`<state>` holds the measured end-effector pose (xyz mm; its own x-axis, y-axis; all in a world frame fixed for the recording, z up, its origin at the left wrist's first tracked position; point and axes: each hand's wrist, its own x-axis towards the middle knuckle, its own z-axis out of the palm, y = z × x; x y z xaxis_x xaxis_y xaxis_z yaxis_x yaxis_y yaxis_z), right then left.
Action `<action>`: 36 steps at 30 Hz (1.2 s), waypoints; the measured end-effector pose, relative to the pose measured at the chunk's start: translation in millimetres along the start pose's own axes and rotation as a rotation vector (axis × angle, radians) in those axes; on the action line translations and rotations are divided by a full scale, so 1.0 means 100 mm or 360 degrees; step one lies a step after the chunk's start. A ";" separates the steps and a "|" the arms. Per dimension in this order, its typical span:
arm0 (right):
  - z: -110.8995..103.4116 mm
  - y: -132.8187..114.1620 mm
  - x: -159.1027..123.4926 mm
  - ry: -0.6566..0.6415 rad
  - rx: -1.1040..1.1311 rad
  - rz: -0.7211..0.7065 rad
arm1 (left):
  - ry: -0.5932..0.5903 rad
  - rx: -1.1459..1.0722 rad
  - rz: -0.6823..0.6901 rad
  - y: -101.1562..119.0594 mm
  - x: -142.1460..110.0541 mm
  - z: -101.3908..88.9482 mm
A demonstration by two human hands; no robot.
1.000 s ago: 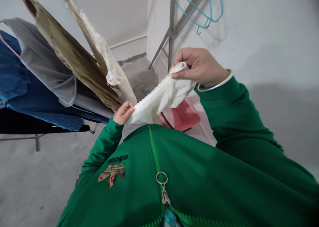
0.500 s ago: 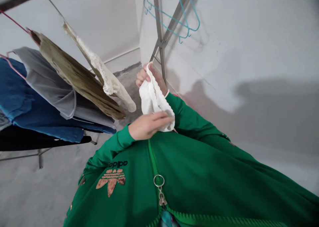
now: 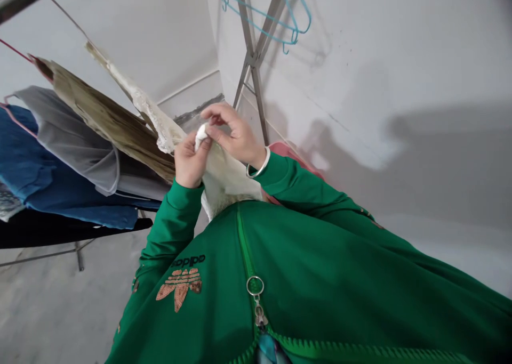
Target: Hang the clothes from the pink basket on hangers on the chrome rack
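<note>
Quick look from head height, straight down a green Adidas track jacket (image 3: 304, 268). White cloth (image 3: 228, 180) bunched between both hands, right in front of the chest, lower part hanging down against the jacket front. Left hand (image 3: 190, 161) curled up, fingers closed on a small rolled corner of the cloth. Right hand (image 3: 234, 132) just above, thumb and fingertips pinching that same corner from the other side. So basically both hands pressed together over one little white tip. Thin silver bangle (image 3: 256, 170) on the right wrist.

Just left of the hands, a drying rack (image 3: 80, 255) pretty loaded up: lace-trimmed cream cloth (image 3: 138, 100) right beside the left hand, tan cloth (image 3: 104, 119) next to that, then a gray garment (image 3: 68, 135), a blue garment (image 3: 80, 204) and a black one (image 3: 60, 233) lower down. Over to the right, a metal stand (image 3: 254, 60) by the wall (image 3: 360, 87), blue hangers (image 3: 264, 17) up top, and a pink basin (image 3: 284, 151) partly hidden behind the right forearm. Bare concrete floor (image 3: 52, 310) underneath.
</note>
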<state>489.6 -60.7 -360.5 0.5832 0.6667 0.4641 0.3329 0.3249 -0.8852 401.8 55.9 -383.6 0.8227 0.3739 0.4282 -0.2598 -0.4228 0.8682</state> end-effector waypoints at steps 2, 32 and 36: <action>-0.10 0.11 -0.08 0.0079 -0.0123 -0.0049 | 0.0200 -0.0087 -0.0071 0.05 0.02 -0.06; -0.23 0.99 -0.64 0.0160 0.0413 0.0588 | 0.0549 -0.0510 -0.0282 0.33 -0.21 -0.46; -0.48 0.63 -0.48 0.0414 0.0596 0.0545 | 0.0455 -0.0465 -0.0495 0.17 -0.32 -0.62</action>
<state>518.0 -104.3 -437.1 0.7909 0.6039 0.0996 -0.1647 0.3667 -0.9156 339.5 88.0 -367.5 0.7232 0.6731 0.1548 -0.1891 -0.0226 0.9817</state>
